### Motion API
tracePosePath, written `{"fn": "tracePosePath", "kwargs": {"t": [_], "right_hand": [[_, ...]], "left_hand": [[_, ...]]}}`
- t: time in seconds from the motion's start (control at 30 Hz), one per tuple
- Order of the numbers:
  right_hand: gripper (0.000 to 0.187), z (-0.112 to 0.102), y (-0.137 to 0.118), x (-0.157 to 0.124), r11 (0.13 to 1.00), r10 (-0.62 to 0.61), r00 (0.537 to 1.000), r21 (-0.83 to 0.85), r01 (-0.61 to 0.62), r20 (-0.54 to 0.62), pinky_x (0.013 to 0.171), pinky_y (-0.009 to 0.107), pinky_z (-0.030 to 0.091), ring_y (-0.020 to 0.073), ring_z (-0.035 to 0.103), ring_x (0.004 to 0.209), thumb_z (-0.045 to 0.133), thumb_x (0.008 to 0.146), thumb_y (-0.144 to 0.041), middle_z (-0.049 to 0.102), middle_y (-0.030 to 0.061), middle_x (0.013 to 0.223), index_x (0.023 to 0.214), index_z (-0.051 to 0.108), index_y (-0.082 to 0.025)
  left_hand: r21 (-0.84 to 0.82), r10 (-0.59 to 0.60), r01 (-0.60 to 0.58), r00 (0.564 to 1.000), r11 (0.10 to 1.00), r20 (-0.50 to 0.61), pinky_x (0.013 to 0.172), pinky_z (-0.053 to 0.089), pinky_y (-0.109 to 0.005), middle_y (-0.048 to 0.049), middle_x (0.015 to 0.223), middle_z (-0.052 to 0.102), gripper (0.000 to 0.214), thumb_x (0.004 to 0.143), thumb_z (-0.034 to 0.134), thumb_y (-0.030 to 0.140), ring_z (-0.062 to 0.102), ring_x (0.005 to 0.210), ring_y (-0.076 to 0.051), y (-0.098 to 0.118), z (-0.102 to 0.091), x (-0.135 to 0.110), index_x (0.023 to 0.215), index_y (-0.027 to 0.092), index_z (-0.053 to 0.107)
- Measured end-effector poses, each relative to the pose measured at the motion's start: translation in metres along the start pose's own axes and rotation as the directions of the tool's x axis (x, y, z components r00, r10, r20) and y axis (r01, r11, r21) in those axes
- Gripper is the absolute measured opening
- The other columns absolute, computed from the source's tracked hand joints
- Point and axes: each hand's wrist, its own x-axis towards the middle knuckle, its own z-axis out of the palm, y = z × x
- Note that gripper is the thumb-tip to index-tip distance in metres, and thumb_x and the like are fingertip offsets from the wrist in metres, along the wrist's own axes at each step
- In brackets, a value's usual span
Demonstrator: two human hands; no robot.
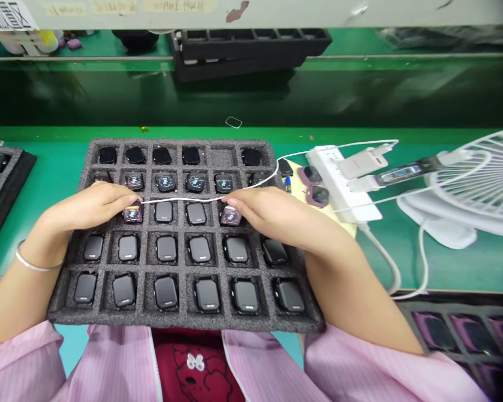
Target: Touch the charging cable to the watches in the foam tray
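A grey foam tray [184,322] of smartwatches lies before me, its near edge by my body. Across its middle runs a thin white cable [178,199]. My left hand [98,205] has its fingers pressed together at the cable's left end, just over a purple watch [133,213] with a lit screen. My right hand [264,212] pinches the cable farther right, thumb beside another purple watch [230,216]. Several watches in the second row, such as this black one [165,182], show lit screens; the nearer rows look dark. My hands partly cover some compartments.
At right stand a white power strip [339,184] with plugged-in chargers, a USB meter [406,172] and a white fan [486,178]. Two purple watch cases [318,195] lie on yellow paper. Other trays sit at left [8,195], lower right [427,304] and on the back shelf [251,47].
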Motion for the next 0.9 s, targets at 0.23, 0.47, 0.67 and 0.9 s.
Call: {"fn": "tracePosePath", "kwargs": {"t": [0.23, 0.47, 0.67, 0.9], "right_hand": [[0.042, 0.006, 0.007, -0.001, 0.996, -0.069, 0.997, 0.061, 0.071, -0.035, 0.092, 0.04, 0.052, 0.0287, 0.074, 0.099, 0.035, 0.111, -0.036, 0.079, 0.0125, 0.108, 0.098, 0.07, -0.02], [0.043, 0.006, 0.006, 0.002, 0.996, -0.061, 0.998, 0.061, 0.063, -0.023, 0.092, 0.041, 0.052, 0.0282, 0.07, 0.095, 0.033, 0.11, -0.038, 0.074, 0.0142, 0.099, 0.089, 0.066, -0.02], [0.043, 0.009, 0.013, 0.002, 0.969, -0.041, 0.994, 0.239, 0.065, -0.106, 0.102, 0.044, 0.054, 0.0296, 0.072, 0.107, 0.041, 0.106, -0.045, 0.079, 0.0138, 0.111, 0.101, 0.074, -0.019], [0.04, 0.006, 0.016, 0.003, 0.969, -0.029, 0.996, 0.241, 0.048, -0.082, 0.094, 0.041, 0.057, 0.0281, 0.075, 0.099, 0.045, 0.105, -0.045, 0.081, 0.0117, 0.106, 0.097, 0.076, -0.02]], "left_hand": [[0.014, -0.142, 0.146, 0.976, 0.989, -0.167, 0.078, 0.052, -0.036, -0.0034, 0.085, 0.079, 0.034, 0.094, 0.055, 0.049, 0.069, 0.078, -0.024, 0.011, -0.004, 0.003, 0.089, 0.025, 0.078], [-0.091, -0.026, -0.011, 0.919, 0.996, -0.393, 0.096, 0.05, -0.043, -0.0032, 0.097, 0.08, 0.013, 0.091, 0.072, 0.034, 0.069, 0.092, -0.023, 0.05, 0.022, 0.014, 0.089, 0.024, 0.08], [0.266, 0.094, -0.017, 0.956, 0.964, -0.278, 0.115, 0.034, -0.07, -0.0043, 0.093, 0.081, 0.011, 0.092, 0.07, 0.016, 0.069, 0.099, -0.029, 0.063, 0.05, 0.017, 0.087, 0.023, 0.077], [0.5, 0.242, -0.132, 0.956, 0.856, -0.163, 0.128, 0.027, -0.07, -0.0088, 0.095, 0.078, 0.014, 0.089, 0.072, 0.017, 0.069, 0.104, -0.032, 0.069, 0.033, 0.024, 0.102, 0.021, 0.073]]}}
